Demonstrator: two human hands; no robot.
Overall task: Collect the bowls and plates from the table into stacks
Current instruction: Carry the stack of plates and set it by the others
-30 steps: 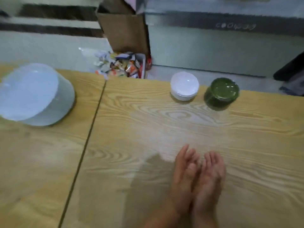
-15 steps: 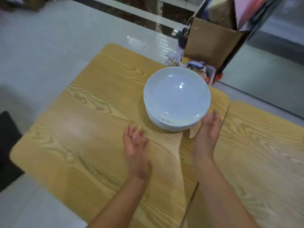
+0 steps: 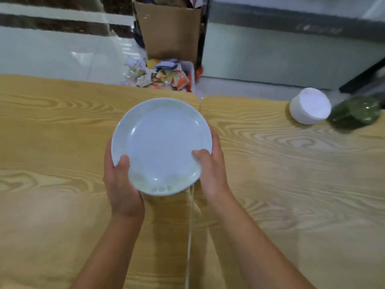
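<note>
A stack of pale blue-white plates (image 3: 161, 142) is in the middle of the view, over the seam between two wooden tables. My left hand (image 3: 120, 182) grips its near-left rim, thumb on top. My right hand (image 3: 210, 170) grips its near-right rim the same way. The stack looks lifted slightly off the wood, but I cannot tell for sure. A stack of white bowls (image 3: 309, 108) and a stack of green bowls (image 3: 354, 114) stand side by side near the far right edge of the right table.
The wooden tables (image 3: 291, 184) meet at a seam running under the plates. Beyond the far edge stand a brown cardboard box (image 3: 168, 32) and a bin of colourful wrappers (image 3: 162, 77) on the tiled floor.
My hands were apart beside the plate stack; now both grip its rim. The view has swung right, bringing the white and green bowls back into sight.
</note>
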